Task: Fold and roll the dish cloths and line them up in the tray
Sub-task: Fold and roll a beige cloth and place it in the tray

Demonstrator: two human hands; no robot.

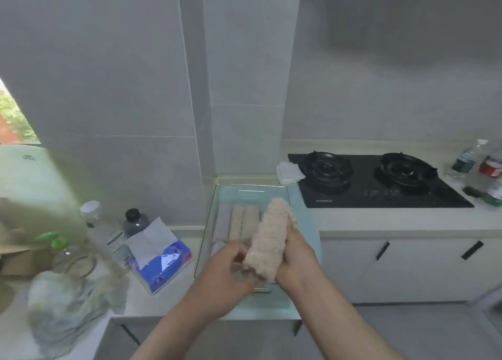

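A rolled beige dish cloth [270, 237] is held upright and tilted above the clear tray [307, 218]. My right hand [297, 259] grips the roll from its right side. Against the lower left end of the roll, my left hand [231, 267] has its fingers curled. Inside the tray lie three rolled cloths side by side: a grey one [223, 221] at the left and two beige ones [235, 222] [250, 219]. A heap of unfolded grey-green cloths [65, 305] lies on the counter at the lower left.
A blue tissue pack [160, 256] sits left of the tray, with bottles [100, 229] and a white appliance [30, 191] behind it. A black gas hob [375, 180] lies to the right, a white folded cloth [289, 172] at its corner, more bottles [486, 169] far right.
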